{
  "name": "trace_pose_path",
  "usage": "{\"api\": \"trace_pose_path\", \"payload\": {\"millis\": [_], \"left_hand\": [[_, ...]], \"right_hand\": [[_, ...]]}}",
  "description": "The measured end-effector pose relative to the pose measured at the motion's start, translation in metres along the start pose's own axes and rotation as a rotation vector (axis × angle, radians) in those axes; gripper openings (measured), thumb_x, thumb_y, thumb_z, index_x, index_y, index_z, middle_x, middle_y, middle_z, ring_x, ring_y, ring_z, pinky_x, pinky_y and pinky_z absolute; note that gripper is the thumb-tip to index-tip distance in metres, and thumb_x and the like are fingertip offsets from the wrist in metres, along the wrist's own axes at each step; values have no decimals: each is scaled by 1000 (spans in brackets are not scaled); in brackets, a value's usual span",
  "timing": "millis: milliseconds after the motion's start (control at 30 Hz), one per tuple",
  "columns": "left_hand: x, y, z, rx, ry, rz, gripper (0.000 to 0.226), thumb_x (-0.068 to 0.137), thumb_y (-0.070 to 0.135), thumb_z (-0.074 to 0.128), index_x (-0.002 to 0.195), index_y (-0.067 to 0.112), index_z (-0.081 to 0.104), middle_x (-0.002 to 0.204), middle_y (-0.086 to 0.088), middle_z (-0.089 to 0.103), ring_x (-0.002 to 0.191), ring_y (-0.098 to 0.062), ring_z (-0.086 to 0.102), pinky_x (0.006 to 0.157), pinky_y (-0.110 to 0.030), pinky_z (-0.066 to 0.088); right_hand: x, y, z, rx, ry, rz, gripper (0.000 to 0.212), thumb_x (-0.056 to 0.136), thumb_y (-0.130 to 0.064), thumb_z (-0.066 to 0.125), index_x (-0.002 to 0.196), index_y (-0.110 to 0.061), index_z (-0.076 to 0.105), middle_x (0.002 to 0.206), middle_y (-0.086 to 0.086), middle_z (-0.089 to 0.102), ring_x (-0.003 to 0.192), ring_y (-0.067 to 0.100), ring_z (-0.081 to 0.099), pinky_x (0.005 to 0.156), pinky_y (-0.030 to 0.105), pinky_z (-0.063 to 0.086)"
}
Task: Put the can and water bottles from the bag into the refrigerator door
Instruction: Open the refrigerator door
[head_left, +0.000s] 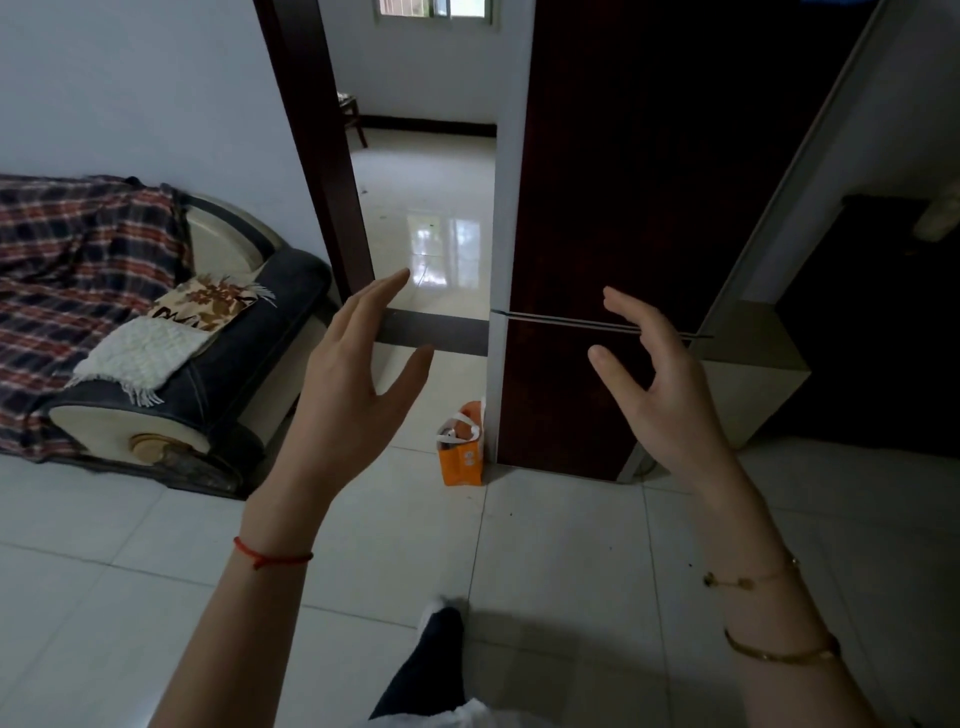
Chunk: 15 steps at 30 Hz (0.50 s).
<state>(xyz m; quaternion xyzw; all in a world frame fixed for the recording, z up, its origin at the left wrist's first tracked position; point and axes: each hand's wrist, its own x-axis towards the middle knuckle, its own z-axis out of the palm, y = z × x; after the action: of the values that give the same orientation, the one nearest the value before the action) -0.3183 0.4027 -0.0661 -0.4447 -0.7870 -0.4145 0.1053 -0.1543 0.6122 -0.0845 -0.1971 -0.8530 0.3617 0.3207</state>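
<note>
Left hand (358, 384) and right hand (660, 384) hover empty, fingers spread; bag (460, 460) stands upright on the floor (571, 545) just beside the shut fridge (597, 208), ahead, below, between them; nearer the left hand.

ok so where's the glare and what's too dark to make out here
Head view: window light glares off the glossy floor tiles beyond the doorway; the refrigerator front is dim, and the corner to its right is almost black; the wide lens tilts the door frame; the orange bag is readable.
</note>
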Motion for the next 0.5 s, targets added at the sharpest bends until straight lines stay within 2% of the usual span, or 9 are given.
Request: {"api": "trace_pose_path", "payload": {"millis": [100, 267, 500], "left_hand": [[28, -18, 16, -19, -11, 2, 60, 93, 18, 63, 148, 13, 39, 147, -6, 49, 132, -16, 48, 110, -33, 42], [89, -60, 45, -59, -33, 20, 61, 92, 17, 64, 147, 13, 40, 144, -5, 51, 128, -17, 51, 107, -40, 46], [207, -122, 80, -114, -79, 87, 59, 93, 20, 63, 147, 12, 39, 151, -2, 46, 139, -16, 44, 109, -46, 45]], "right_hand": [[27, 17, 11, -13, 10, 9, 51, 96, -27, 55, 144, -23, 39, 147, -9, 44, 138, 2, 37, 106, -1, 23], [83, 41, 32, -53, 39, 38, 51, 96, -27, 55, 144, -22, 39, 146, -7, 44, 137, 3, 38, 104, -4, 22], [185, 60, 63, -110, 126, 71, 52, 96, -29, 54, 145, -23, 38, 147, -8, 43, 138, 5, 37, 105, -3, 22]]}}
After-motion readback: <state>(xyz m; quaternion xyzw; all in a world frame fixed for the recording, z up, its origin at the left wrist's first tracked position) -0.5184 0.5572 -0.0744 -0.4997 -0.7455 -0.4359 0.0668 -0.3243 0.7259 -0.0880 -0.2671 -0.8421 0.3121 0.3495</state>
